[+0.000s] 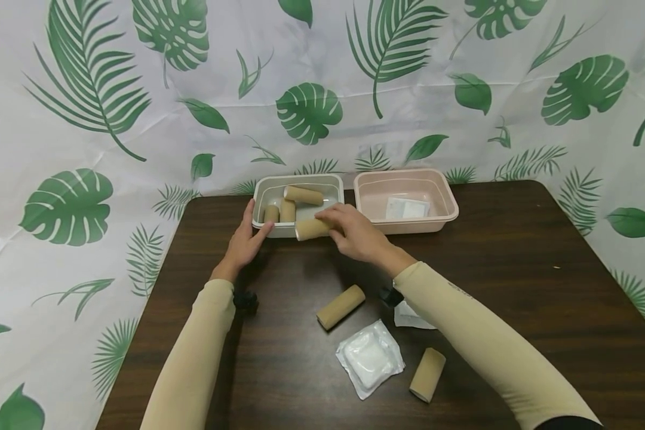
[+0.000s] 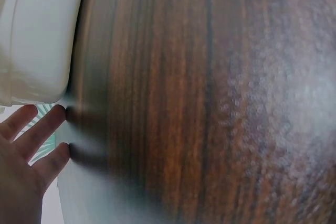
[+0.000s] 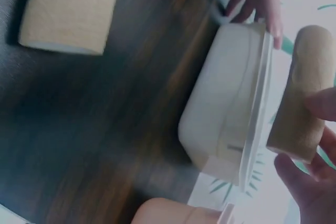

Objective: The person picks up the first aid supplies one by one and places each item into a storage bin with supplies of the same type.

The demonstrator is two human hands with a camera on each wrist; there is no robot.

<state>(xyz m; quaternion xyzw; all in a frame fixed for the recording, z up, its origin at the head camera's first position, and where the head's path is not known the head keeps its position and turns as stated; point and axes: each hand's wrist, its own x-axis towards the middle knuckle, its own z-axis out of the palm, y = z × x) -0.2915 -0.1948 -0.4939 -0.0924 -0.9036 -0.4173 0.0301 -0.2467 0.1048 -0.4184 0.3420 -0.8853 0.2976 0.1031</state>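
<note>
My right hand (image 1: 357,233) pinches a cardboard tube (image 1: 310,229) by one end, at the front rim of the white plastic basin (image 1: 299,178). In the right wrist view the held tube (image 3: 302,98) shows between thumb and fingers. At the basin's left end, my left hand (image 1: 243,242) rests against it with fingers spread, the thumb at the front rim. In the left wrist view, the left hand's fingers (image 2: 44,129) are extended beside the basin's corner. Several cardboard tubes lie inside the basin, one tube (image 1: 303,195) across another.
A pink basin (image 1: 408,226) to the right holds a white packet (image 1: 407,208). On the dark table lie a tube (image 1: 341,307), another tube (image 1: 427,375) and a white gauze-like packet (image 1: 369,358). A second packet (image 1: 411,316) is partly under the right forearm. A leaf-patterned cloth hangs behind.
</note>
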